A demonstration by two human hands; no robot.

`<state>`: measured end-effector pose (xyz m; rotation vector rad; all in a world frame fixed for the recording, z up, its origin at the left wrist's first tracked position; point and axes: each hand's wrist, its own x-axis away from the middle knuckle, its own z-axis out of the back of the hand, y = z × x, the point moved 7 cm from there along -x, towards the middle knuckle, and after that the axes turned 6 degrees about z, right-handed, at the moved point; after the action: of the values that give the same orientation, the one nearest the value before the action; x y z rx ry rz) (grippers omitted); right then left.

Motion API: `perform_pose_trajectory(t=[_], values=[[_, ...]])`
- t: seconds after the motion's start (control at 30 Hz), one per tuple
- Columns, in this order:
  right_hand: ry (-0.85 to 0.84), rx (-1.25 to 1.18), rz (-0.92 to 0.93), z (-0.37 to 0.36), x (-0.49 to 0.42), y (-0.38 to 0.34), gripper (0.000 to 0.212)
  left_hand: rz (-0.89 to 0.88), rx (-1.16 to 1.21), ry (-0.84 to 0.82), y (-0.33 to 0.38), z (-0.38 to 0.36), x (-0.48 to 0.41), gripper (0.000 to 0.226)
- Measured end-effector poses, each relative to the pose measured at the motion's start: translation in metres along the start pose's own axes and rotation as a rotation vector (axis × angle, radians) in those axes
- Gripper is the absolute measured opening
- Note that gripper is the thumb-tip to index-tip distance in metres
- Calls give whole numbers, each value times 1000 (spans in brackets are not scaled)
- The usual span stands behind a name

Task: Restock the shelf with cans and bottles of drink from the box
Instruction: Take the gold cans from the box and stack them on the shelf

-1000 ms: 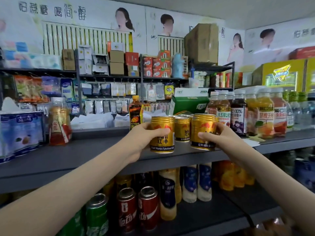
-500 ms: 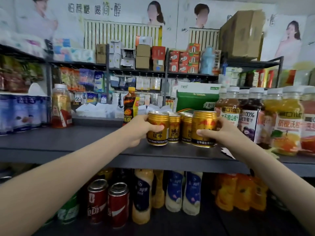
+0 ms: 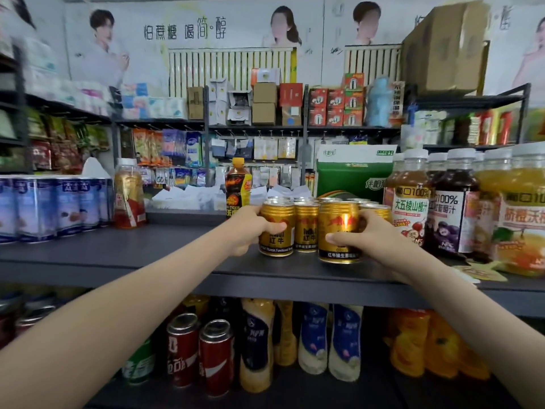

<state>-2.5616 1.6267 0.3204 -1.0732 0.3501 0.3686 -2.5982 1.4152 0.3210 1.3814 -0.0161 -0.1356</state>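
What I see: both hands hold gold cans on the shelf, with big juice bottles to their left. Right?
Only the side is wrong: the head view shows the juice bottles to the right of the gold cans. The left hand and right hand do each hold one on the shelf.

The left grip (image 3: pixel 246 228) wraps the left gold can (image 3: pixel 277 231), its fingers hidden behind it. The right grip (image 3: pixel 374 240) covers one side of the right gold can (image 3: pixel 337 228). The rear cans (image 3: pixel 305 200) show rims only. At the shelf's (image 3: pixel 147 250) right end the picture's edge cuts off the orange juice bottle (image 3: pixel 525 219). The blue tins (image 3: pixel 38 208) at its left end are blurred.
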Motion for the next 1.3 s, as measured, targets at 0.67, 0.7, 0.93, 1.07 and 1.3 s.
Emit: perform_pose_trajectory(t=[0.67, 0.7, 0.93, 1.07, 1.3], values=[[84, 101, -23, -18, -6, 1, 66, -395, -866, 46, 16, 5, -10, 96], [84, 106, -23, -18, -6, 1, 65, -398, -856, 43, 17, 6, -10, 94], [122, 211, -14, -8, 0, -2, 59, -388, -911, 123, 26, 5, -13, 86], [173, 237, -30, 12, 8, 8, 65, -384, -927, 146, 24, 1, -14, 81], [240, 312, 19, 35, 22, 10, 83, -393, -941, 178, 21, -3, -14, 84]])
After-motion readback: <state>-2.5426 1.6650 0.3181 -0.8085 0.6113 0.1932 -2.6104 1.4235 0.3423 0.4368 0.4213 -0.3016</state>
